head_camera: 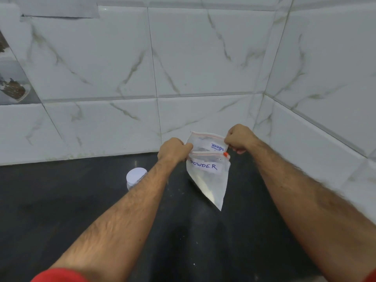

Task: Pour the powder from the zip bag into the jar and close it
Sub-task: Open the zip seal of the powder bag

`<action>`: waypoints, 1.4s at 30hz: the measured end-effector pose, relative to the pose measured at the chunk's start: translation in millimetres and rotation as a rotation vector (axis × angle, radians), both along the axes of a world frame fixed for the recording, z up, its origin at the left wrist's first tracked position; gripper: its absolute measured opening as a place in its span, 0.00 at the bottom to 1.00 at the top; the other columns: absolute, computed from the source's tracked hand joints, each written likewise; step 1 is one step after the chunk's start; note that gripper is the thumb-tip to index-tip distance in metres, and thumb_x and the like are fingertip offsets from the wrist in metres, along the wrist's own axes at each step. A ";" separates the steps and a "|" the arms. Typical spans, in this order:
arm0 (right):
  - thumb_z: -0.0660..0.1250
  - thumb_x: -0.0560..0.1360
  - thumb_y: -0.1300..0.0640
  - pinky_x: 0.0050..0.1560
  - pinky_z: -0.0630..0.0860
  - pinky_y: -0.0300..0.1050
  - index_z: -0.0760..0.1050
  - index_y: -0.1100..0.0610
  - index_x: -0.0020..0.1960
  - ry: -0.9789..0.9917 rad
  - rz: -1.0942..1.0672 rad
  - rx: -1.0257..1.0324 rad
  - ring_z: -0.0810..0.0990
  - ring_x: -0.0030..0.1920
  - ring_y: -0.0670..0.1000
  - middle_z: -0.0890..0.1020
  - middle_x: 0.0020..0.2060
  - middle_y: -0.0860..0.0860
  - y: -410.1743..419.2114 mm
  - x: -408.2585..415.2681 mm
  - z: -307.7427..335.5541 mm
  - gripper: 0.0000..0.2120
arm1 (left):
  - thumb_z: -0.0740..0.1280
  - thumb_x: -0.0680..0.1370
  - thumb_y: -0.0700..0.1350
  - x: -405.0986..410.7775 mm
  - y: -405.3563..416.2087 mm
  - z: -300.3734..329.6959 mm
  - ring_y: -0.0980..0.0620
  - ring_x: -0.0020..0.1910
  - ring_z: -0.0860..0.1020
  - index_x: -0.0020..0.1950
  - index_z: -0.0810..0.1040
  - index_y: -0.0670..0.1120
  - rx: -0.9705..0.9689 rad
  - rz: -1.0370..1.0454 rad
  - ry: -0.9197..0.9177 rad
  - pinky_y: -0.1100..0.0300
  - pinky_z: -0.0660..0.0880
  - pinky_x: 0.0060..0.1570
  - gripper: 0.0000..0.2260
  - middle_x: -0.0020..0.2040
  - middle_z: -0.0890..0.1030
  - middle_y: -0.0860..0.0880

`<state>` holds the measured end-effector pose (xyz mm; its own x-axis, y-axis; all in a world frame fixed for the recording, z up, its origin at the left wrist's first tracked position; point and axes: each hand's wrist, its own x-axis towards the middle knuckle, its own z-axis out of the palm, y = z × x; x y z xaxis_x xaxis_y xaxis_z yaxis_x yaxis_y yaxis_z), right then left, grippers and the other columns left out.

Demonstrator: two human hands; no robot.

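**Caller:** Red sleeve (59,275) at six o'clock, nearest of all, and both forearms run up to the zip bag (208,171), held in the air just right of centre over the dark table (61,220).

**Analyst:** That's the one labelled "POWDER". The powder sits low, in the corner pointing to five o'clock. The mouth looks pulled apart, far lip lifted towards twelve, orange slider (225,153) at the right end.

**Caller:** And the grip?

**Analyst:** Left hand (175,150) has its fingers curled tight, pinching the mouth at nine o'clock. Right hand (240,139) likewise, curled and pinching the top edge at three o'clock.

**Caller:** So the score?

**Analyst:** Early, I'd judge. Bag being opened or just opened, nothing poured that I can see.

**Caller:** The jar?

**Analyst:** Jar (135,178) stands at nine o'clock from the bag, near it but apart, partly behind the left forearm, white lid (136,175) seemingly on. By my reading, that lid has to come off, then the pour, then closing up.

**Caller:** White marbled wall tiles (203,58) behind, meeting in a corner at two o'clock.
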<state>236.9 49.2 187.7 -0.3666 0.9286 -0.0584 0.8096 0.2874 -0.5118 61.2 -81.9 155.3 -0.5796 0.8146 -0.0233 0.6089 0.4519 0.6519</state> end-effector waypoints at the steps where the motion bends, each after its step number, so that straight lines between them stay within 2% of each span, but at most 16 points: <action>1: 0.64 0.71 0.66 0.34 0.83 0.48 0.80 0.65 0.41 0.021 0.027 -0.048 0.81 0.32 0.56 0.83 0.34 0.60 -0.4 0.0 -0.8 0.06 | 0.62 0.72 0.50 2.9 3.1 -0.8 0.47 0.35 0.79 0.37 0.83 0.41 -0.004 -0.006 0.006 0.61 0.72 0.34 0.16 0.30 0.80 0.50; 5: 0.64 0.73 0.66 0.32 0.80 0.45 0.78 0.63 0.40 0.091 0.016 -0.091 0.78 0.29 0.54 0.81 0.31 0.57 10.7 4.9 -6.5 0.05 | 0.62 0.74 0.50 9.2 14.7 2.4 0.50 0.32 0.77 0.33 0.78 0.44 0.048 0.002 0.007 0.61 0.70 0.32 0.14 0.27 0.78 0.52; 13: 0.67 0.76 0.66 0.26 0.77 0.39 0.79 0.63 0.46 0.171 -0.009 -0.344 0.76 0.27 0.49 0.80 0.31 0.56 37.3 21.7 -25.4 0.02 | 0.62 0.73 0.50 19.8 51.8 22.0 0.47 0.38 0.84 0.31 0.78 0.45 -0.002 -0.077 0.064 0.57 0.79 0.44 0.14 0.34 0.85 0.48; 18: 0.67 0.76 0.67 0.28 0.79 0.41 0.80 0.61 0.45 0.206 -0.058 -0.400 0.77 0.27 0.49 0.78 0.30 0.55 54.1 36.9 -58.2 0.04 | 0.62 0.74 0.50 42.6 82.2 0.6 0.47 0.42 0.84 0.37 0.79 0.45 -0.081 -0.107 0.078 0.58 0.77 0.42 0.12 0.38 0.85 0.48; 22: 0.67 0.74 0.70 0.25 0.74 0.40 0.80 0.62 0.40 0.222 -0.062 -0.372 0.75 0.27 0.50 0.77 0.30 0.55 65.4 48.6 -82.4 0.07 | 0.60 0.75 0.60 58.9 99.4 -30.5 0.46 0.44 0.84 0.44 0.81 0.45 -0.100 -0.104 0.097 0.57 0.78 0.42 0.21 0.41 0.85 0.47; 25: 0.67 0.74 0.68 0.30 0.75 0.44 0.82 0.67 0.43 0.205 -0.067 -0.350 0.74 0.29 0.51 0.77 0.31 0.56 75.6 54.7 -95.1 0.05 | 0.59 0.76 0.66 62.2 101.2 -46.3 0.47 0.42 0.84 0.43 0.80 0.47 -0.113 -0.092 0.101 0.55 0.80 0.44 0.24 0.41 0.85 0.49; 27: 0.67 0.76 0.66 0.38 0.82 0.49 0.83 0.68 0.48 0.201 -0.083 -0.378 0.79 0.33 0.52 0.80 0.34 0.57 85.3 62.2 -104.2 0.07 | 0.59 0.76 0.64 61.0 101.0 -57.3 0.47 0.43 0.84 0.39 0.77 0.49 -0.115 -0.083 0.079 0.54 0.80 0.46 0.20 0.41 0.85 0.50; 29: 0.67 0.77 0.65 0.47 0.85 0.54 0.83 0.66 0.50 0.200 -0.099 -0.418 0.83 0.38 0.55 0.84 0.40 0.59 91.2 69.7 -112.0 0.08 | 0.61 0.77 0.59 57.8 96.4 -70.1 0.47 0.44 0.83 0.41 0.77 0.49 -0.130 -0.075 0.063 0.56 0.79 0.44 0.15 0.40 0.84 0.50; 32: 0.64 0.77 0.65 0.45 0.85 0.54 0.82 0.67 0.53 0.211 -0.137 -0.452 0.85 0.41 0.57 0.86 0.47 0.63 96.9 79.1 -123.5 0.09 | 0.63 0.77 0.55 56.0 86.9 -93.7 0.49 0.47 0.81 0.50 0.78 0.49 -0.179 -0.090 0.034 0.55 0.78 0.47 0.11 0.45 0.82 0.52; 34: 0.62 0.77 0.66 0.42 0.85 0.53 0.81 0.67 0.53 0.196 -0.156 -0.454 0.84 0.40 0.58 0.86 0.48 0.64 98.5 83.7 -131.6 0.10 | 0.65 0.78 0.53 56.9 81.2 -108.5 0.50 0.49 0.80 0.53 0.78 0.50 -0.214 -0.096 0.010 0.54 0.79 0.50 0.09 0.48 0.81 0.53; 36: 0.62 0.76 0.66 0.45 0.85 0.55 0.81 0.66 0.52 0.161 -0.158 -0.437 0.84 0.40 0.58 0.86 0.47 0.64 98.6 85.7 -140.3 0.10 | 0.66 0.77 0.52 57.3 76.3 -120.8 0.51 0.49 0.80 0.56 0.78 0.51 -0.234 -0.090 -0.006 0.54 0.78 0.52 0.10 0.52 0.82 0.52; 40: 0.59 0.78 0.63 0.47 0.81 0.50 0.80 0.61 0.42 0.025 -0.125 -0.210 0.82 0.43 0.57 0.83 0.40 0.57 93.5 84.6 -144.2 0.12 | 0.67 0.78 0.53 56.7 69.0 -133.7 0.51 0.55 0.79 0.64 0.76 0.50 -0.253 -0.103 0.025 0.56 0.76 0.53 0.15 0.59 0.81 0.51; 42: 0.59 0.78 0.63 0.51 0.79 0.49 0.82 0.61 0.45 0.021 -0.114 -0.114 0.82 0.49 0.58 0.85 0.45 0.56 89.2 80.7 -143.0 0.13 | 0.67 0.79 0.54 55.2 65.9 -135.5 0.50 0.58 0.79 0.66 0.75 0.50 -0.255 -0.104 0.043 0.55 0.76 0.56 0.17 0.61 0.81 0.50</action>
<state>317.6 138.4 44.8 -0.2614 0.9520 -0.1595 0.8223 0.1331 -0.5533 116.4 -16.0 19.9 -0.4981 0.8408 -0.2120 0.6853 0.5315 0.4978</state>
